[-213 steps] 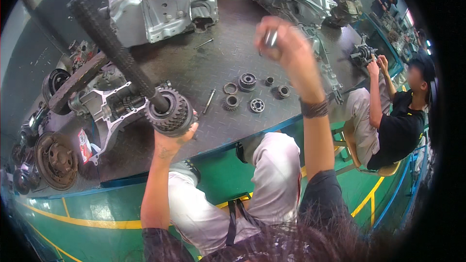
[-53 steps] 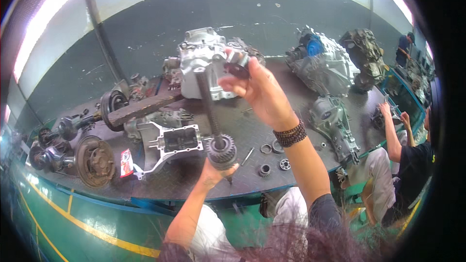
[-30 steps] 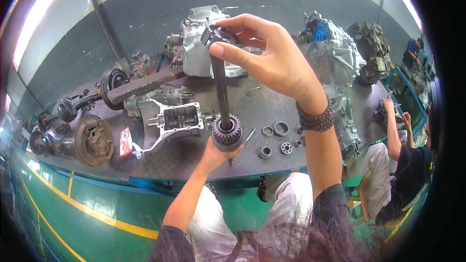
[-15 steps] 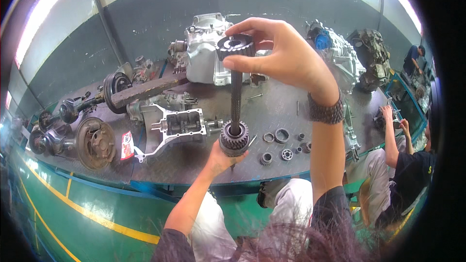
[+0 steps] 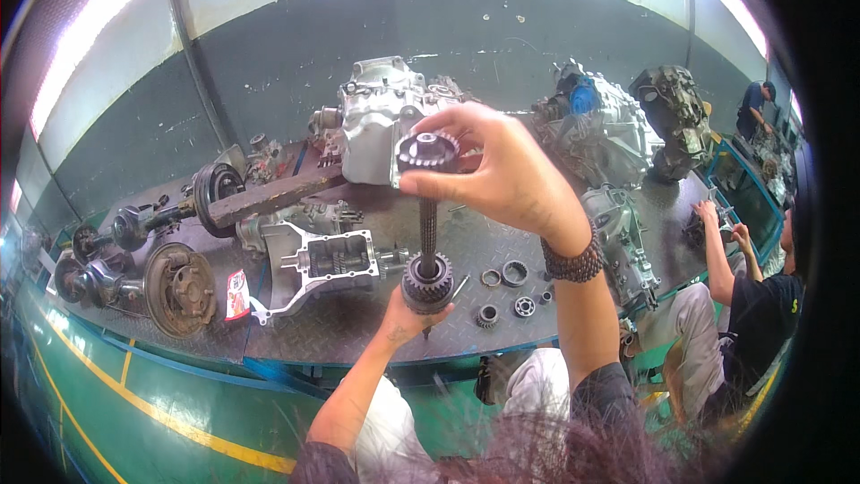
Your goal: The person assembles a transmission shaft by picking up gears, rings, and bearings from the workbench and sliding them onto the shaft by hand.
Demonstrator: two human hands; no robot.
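My left hand (image 5: 405, 323) is wrapped round the thick lower gear (image 5: 427, 282) of a transmission shaft, keeping the shaft upright above the bench. The long splined part of the shaft (image 5: 429, 233) rises from that gear. At its top my right hand (image 5: 515, 175) grips a dark toothed gear (image 5: 416, 163) between thumb and fingers. The shaft's tip shows in the gear's central hole, so the gear sits around the upper end. Beside the lower gear lies a small metal pin (image 5: 460, 286).
Loose rings (image 5: 513, 273), a small gear (image 5: 486, 315) and a bearing (image 5: 525, 306) lie right of the shaft. An open gearbox housing (image 5: 331, 255) is at left, near a brake drum (image 5: 179, 291). A silver transmission case (image 5: 372, 125) stands behind. At right another person (image 5: 748, 305) works.
My right hand has lowered the gear onto the shaft's top, and the tip now shows through its hole. My left hand still holds the lower gear. The view has shifted slightly.
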